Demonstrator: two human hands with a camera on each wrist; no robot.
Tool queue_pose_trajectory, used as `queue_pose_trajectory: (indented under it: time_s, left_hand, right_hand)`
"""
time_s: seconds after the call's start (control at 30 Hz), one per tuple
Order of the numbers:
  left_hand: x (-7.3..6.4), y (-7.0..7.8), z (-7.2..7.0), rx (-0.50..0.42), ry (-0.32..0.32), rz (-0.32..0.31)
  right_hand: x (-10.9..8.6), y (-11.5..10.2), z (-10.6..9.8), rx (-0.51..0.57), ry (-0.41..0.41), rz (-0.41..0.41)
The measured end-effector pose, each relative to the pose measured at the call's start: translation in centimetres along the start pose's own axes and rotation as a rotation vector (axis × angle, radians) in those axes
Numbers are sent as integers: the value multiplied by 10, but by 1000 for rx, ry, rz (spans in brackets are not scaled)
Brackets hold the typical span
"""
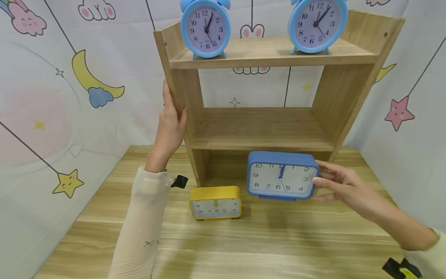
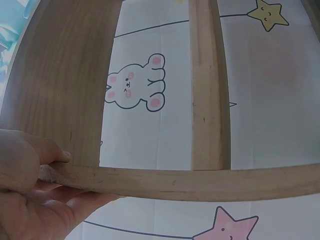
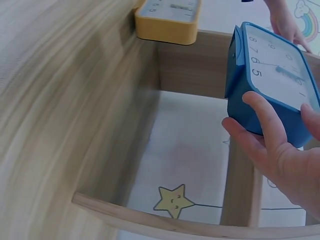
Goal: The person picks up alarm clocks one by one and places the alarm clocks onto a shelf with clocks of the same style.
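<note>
A wooden shelf unit point(image 1: 261, 130) stands on the table. My left hand point(image 1: 170, 122) grips the edge of its left side panel; in the left wrist view the thumb lies on one face of the panel point(image 2: 150, 182) and the fingers on the other. My right hand point(image 1: 339, 182) holds a blue rectangular alarm clock point(image 1: 283, 178) by its right end, in front of the lowest compartment and above the table. The right wrist view shows fingers and thumb around the end of the blue clock point(image 3: 275, 75).
A yellow rectangular clock point(image 1: 216, 209) stands on the table before the shelf's lower left. Two round light-blue alarm clocks stand on the top shelf, one left point(image 1: 205, 29) and one right point(image 1: 317, 25). Behind hangs a white printed cloth point(image 1: 115, 128).
</note>
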State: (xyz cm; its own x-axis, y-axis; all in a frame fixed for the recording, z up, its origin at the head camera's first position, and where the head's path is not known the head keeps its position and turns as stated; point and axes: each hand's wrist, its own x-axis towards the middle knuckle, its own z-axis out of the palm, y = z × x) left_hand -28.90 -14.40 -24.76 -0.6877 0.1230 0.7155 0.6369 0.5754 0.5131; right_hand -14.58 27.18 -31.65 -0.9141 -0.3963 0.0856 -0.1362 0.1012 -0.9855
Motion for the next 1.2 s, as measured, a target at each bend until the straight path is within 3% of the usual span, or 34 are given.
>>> queue_pose_trajectory:
  time_s: [0.63, 1.2]
  left_hand:
    - [2, -1, -1, 13, -5, 2]
    - [0, -1, 1, 5, 2, -4]
  right_hand:
    - [27, -34, 0, -42, 3, -42]
    - [63, -58, 2, -23, 10, 5]
